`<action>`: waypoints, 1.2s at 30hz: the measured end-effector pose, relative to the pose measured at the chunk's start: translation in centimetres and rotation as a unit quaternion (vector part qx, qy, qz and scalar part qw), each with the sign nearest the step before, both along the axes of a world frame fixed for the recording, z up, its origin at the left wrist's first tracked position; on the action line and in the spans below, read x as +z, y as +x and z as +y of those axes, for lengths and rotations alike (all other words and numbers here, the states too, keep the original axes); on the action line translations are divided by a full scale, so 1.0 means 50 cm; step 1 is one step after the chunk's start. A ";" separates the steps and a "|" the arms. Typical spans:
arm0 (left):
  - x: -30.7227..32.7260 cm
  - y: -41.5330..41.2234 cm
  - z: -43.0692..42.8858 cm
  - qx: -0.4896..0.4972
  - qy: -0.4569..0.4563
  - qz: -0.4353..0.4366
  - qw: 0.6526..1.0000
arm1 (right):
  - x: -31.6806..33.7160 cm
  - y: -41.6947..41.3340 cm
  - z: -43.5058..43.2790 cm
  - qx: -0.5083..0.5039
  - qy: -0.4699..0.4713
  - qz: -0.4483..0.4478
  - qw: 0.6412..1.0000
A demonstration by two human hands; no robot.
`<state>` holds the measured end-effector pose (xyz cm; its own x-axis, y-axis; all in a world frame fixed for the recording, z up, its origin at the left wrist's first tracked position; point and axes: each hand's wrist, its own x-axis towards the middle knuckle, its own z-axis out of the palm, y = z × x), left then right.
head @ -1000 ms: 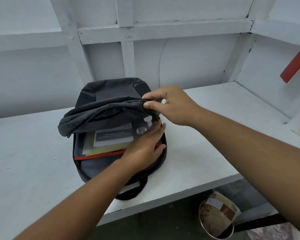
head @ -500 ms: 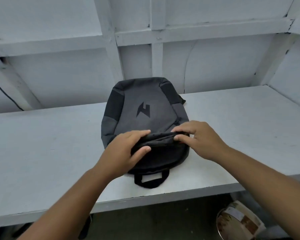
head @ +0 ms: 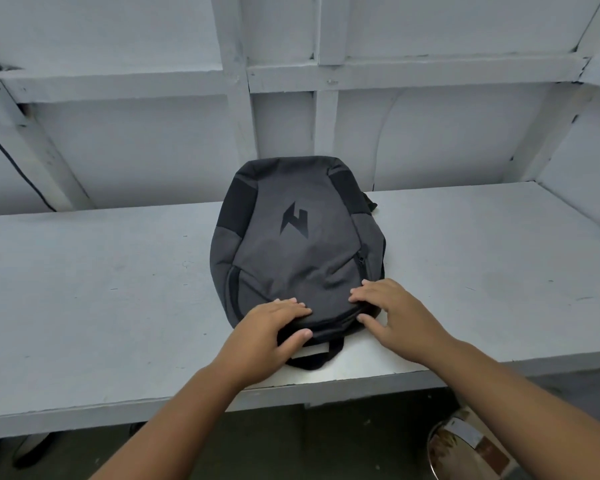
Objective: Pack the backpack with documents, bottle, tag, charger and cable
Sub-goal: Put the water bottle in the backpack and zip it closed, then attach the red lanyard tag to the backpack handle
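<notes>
A dark grey backpack [head: 298,244] with a black logo lies flat on the white table [head: 101,289], its top end and carry loop toward me. Its flap is down, so the contents are hidden. My left hand [head: 271,336] grips the backpack's near top edge, thumb under the rim and fingers on top. My right hand [head: 392,313] rests on the right part of the same edge, fingers spread on the fabric by the zipper line. Documents, bottle, tag, charger and cable are not visible.
A white panelled wall rises right behind the table. A black cable [head: 14,161] runs down the wall at the left. Below the table's front edge at the right stands a round tin [head: 465,448].
The backpack's flap, held up a second ago with documents showing inside, has been folded down flat. Both hands moved to its near top edge.
</notes>
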<state>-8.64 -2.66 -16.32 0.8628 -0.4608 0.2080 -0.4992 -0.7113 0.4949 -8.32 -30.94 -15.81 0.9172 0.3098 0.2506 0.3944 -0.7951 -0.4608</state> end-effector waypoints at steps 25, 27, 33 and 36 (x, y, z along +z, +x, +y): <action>0.178 0.139 -0.465 -0.112 -0.131 0.000 0.985 | 0.168 -0.029 -0.332 -0.169 0.098 -0.024 0.981; 0.186 0.146 -0.555 -0.125 -0.133 0.013 0.983 | 0.182 -0.035 -0.420 -0.195 0.082 -0.031 0.977; 0.218 0.156 -0.815 -0.186 -0.126 0.034 0.974 | 0.206 -0.076 -0.658 -0.275 0.078 -0.019 0.958; 0.225 0.162 -0.901 -0.210 -0.120 0.043 0.969 | 0.215 -0.088 -0.722 -0.295 0.088 -0.013 0.951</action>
